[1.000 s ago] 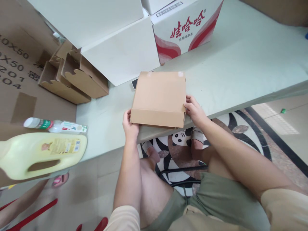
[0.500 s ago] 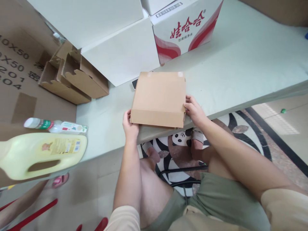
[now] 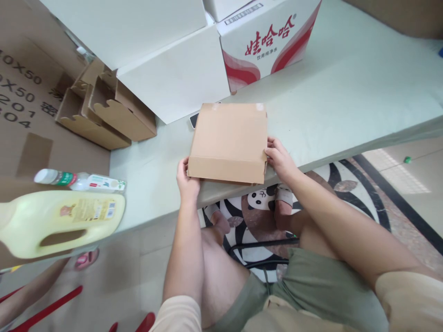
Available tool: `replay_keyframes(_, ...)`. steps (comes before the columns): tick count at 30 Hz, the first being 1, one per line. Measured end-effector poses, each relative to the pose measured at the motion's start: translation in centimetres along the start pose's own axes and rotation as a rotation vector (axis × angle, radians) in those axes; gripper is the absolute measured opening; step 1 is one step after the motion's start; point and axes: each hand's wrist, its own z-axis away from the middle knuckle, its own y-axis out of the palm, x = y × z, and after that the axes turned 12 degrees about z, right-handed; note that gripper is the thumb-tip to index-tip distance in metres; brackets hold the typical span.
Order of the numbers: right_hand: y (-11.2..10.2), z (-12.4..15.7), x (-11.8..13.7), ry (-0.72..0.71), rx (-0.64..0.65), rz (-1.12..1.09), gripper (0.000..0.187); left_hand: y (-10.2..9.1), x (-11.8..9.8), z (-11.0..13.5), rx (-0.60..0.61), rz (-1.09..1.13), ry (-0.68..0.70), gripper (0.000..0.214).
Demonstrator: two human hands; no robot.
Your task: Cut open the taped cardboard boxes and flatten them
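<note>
A flat brown cardboard box (image 3: 229,138) with its lid closed lies at the front edge of the table, directly before me. My left hand (image 3: 188,180) grips its near left corner, the fingers partly hidden behind the cardboard. On the opposite side, my right hand (image 3: 278,158) holds the right edge close to the near corner, fingers bent against the side. Two pale tape-like patches show along the box's far edge. Behind its far left corner, a dark flat object with a white rim (image 3: 194,121) peeks out, mostly covered by the box.
White cartons (image 3: 180,69) and a red-printed carton (image 3: 268,48) stand behind the box. Open cardboard trays (image 3: 121,108) sit at the left, with a small bottle (image 3: 81,180) and a large yellow jug (image 3: 69,221) nearer. A pale cloth covers the table (image 3: 332,101). Another person's leg (image 3: 38,286) shows lower left.
</note>
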Motion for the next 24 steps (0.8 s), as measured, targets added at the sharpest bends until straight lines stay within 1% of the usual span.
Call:
replay_keyframes(6, -0.1, -0.2, -0.3, 0.009, -0.010, -0.018, 0.041, 0.0, 0.0, 0.1, -0.004, 0.022, -0.040, 0.030)
replay_keyframes(11, -0.3, -0.3, -0.9, -0.044, 0.014, 0.031, 0.044, -0.1, 0.8, 0.1, -0.013, 0.128, -0.048, 0.033)
replay_keyframes(13, -0.4, -0.3, -1.1, -0.043, 0.014, 0.037, 0.047, -0.1, 0.9, 0.1, -0.032, 0.160, -0.059, 0.034)
replay_keyframes(16, -0.4, -0.4, -1.2, -0.042, 0.011, 0.046, 0.045, 0.2, 0.6, 0.2, -0.093, 0.214, -0.149, 0.040)
replay_keyframes(18, -0.3, -0.4, -1.2, -0.049, -0.002, 0.050, 0.042, 0.4, 0.4, 0.2, -0.155, 0.288, -0.237, 0.043)
replay_keyframes(20, -0.2, -0.3, -1.1, -0.057, -0.019, 0.037, 0.041, 0.4, 0.3, 0.0, -0.203, 0.360, -0.294, 0.043)
replay_keyframes(24, -0.3, -0.1, -0.8, -0.117, -0.078, 0.038, 0.035, -0.2, 0.5, -0.9, -0.192, 0.395, -0.339, 0.043)
